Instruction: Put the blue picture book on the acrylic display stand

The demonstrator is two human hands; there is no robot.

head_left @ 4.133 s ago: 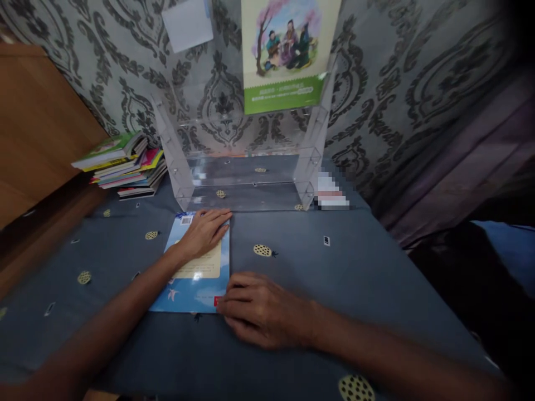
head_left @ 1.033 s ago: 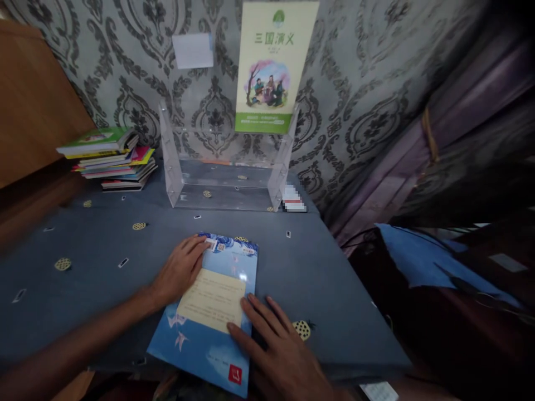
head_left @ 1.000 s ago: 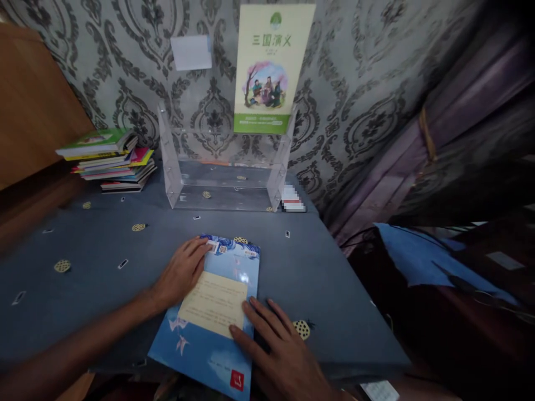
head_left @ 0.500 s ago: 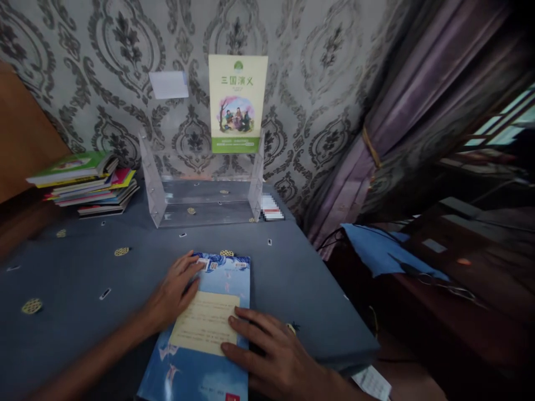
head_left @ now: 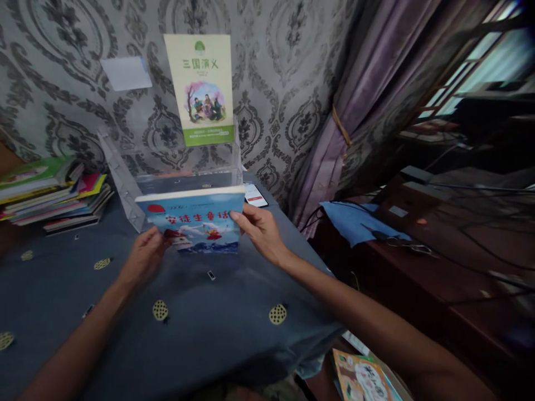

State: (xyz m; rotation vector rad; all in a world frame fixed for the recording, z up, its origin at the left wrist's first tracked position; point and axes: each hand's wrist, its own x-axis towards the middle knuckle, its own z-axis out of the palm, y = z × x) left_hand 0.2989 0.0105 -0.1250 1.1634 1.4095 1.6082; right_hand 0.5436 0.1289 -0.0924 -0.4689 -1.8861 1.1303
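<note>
Patterned grey wallpaper backs our blue-clothed surface (head_left: 217, 328). We hold the blue storybook (head_left: 193, 220) raised off it, left hand (head_left: 144, 257) gripping its 9 o'clock edge, right hand (head_left: 259, 233) its 3 o'clock edge, just before the clear acrylic rack (head_left: 125, 184) (green book (head_left: 200, 89) already on top). Shelving looks undone; a book stack (head_left: 50, 192) waits at 10 o'clock.

Book (head_left: 196, 223): blue cover, red title characters. Tablecloth (head_left: 234, 295): slate blue, yellow dotted ovals. Wallpaper (head_left: 271, 67): grey damask. Displayed book (head_left: 200, 89): pale yellow-green, green lower band. Curtain (head_left: 355, 100): purple. Cloth (head_left: 355, 220): blue.
</note>
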